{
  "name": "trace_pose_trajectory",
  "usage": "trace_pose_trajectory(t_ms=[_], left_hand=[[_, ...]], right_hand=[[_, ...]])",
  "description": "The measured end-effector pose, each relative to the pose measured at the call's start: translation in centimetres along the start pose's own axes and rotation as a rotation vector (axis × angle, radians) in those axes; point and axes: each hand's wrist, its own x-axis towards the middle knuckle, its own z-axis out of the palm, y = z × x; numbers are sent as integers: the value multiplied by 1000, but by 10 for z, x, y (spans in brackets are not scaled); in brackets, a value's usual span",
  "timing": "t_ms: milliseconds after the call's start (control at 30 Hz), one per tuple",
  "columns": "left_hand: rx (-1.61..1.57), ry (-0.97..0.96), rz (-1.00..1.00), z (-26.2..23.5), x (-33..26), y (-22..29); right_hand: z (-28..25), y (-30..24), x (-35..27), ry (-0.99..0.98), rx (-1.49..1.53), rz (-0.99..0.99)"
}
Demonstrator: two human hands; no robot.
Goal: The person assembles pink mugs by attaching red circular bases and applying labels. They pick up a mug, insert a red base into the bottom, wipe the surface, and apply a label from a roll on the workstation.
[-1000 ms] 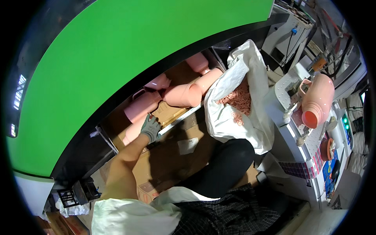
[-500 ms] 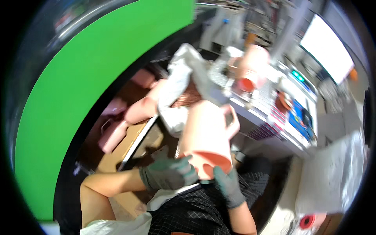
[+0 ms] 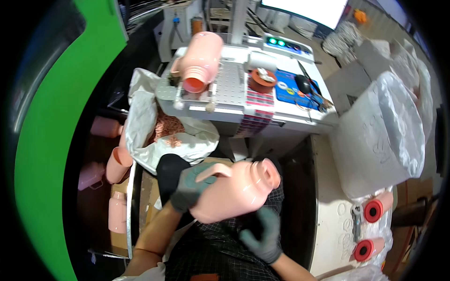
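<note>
While both gloved hands grip it, the pink plastic jug (image 3: pixel 234 189) lies tilted on its side above the person's lap, its narrow neck pointing to the right and its looped handle up at the left end. The left hand (image 3: pixel 190 187), in a grey-green glove, is closed around the jug's handle end, fingers wrapped over the body just below the loop. The right hand (image 3: pixel 265 232), gloved the same, cups the jug from beneath — its fingers press up against the underside near the neck.

Straight beyond the jug stands a grey machine tabletop (image 3: pixel 225 93) with a perforated plate. On it, up and to the left of the held jug, a second pink jug (image 3: pixel 199 61) lies clamped on its side with its open orange-red mouth facing the person. Right of that one sits an orange roll of tape (image 3: pixel 263 77), and further right a blue mat (image 3: pixel 293 89) with a dark computer mouse (image 3: pixel 303 84) on it.

Left of the held jug, an open white sack (image 3: pixel 145 122) shows pinkish scraps inside, and more pink jugs (image 3: pixel 117 164) lie in a dark bin beyond it, beside a broad green panel (image 3: pixel 44 140). To the jug's right, well apart, a large clear plastic bag (image 3: pixel 384 136) stands bulging — and below it two pink jugs (image 3: pixel 375 210) with red openings lie side by side in plastic.
</note>
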Motion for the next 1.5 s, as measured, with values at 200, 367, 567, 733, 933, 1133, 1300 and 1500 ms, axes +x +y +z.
trace_pose_trajectory(t_ms=[200, 367, 567, 733, 933, 1133, 1300, 1500], left_hand=[[-92, -350, -431, 12, 12, -56], [-49, -21, -154, 10, -6, -62], [820, -57, 439, 26, -34, -18], [910, -163, 454, 46, -42, -1], [1131, -185, 552, 107, -56, -20], [1130, -640, 169, 123, -5, -8], [1141, -626, 211, 125, -10, -22], [1097, -671, 79, 126, -5, -18]], right_hand=[[-45, -8, 25, 107, 74, -350], [-39, -4, 17, 58, -30, -310], [-46, 26, -7, 28, -163, -129], [-40, 28, -9, 147, -330, -111], [-27, 39, -2, -84, -113, -83], [-36, 43, 11, -88, 228, 434], [-62, 42, 36, -511, -223, 11], [-45, 53, 36, -431, -336, -145]])
